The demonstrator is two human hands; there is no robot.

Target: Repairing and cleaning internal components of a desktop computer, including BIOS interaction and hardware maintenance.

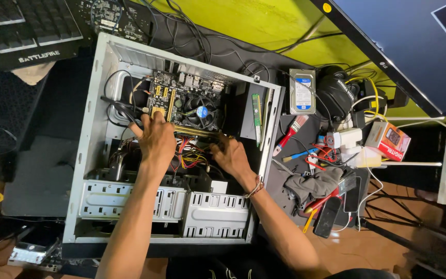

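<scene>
Head view looks straight down into an open computer case [91, 155] lying on its side, both arms reaching in. The left hand [153, 139] rests palm down at the lower edge of the motherboard [181, 101], fingers curled over something there; I cannot tell what it grips. The right hand [231, 155] sits just beside it, fingers bent into the tangle of red and yellow wires [189, 155], which hide its fingertips. The cooler fan [201, 112] sits just above both hands. A green memory stick [256, 111] lies along the case's right wall. Outside, a hard drive [302, 92], a red-handled brush [291, 133], a grey rag [313, 183] and a dark phone [327, 217] crowd the right side; a keyboard [21, 31] sits top left
</scene>
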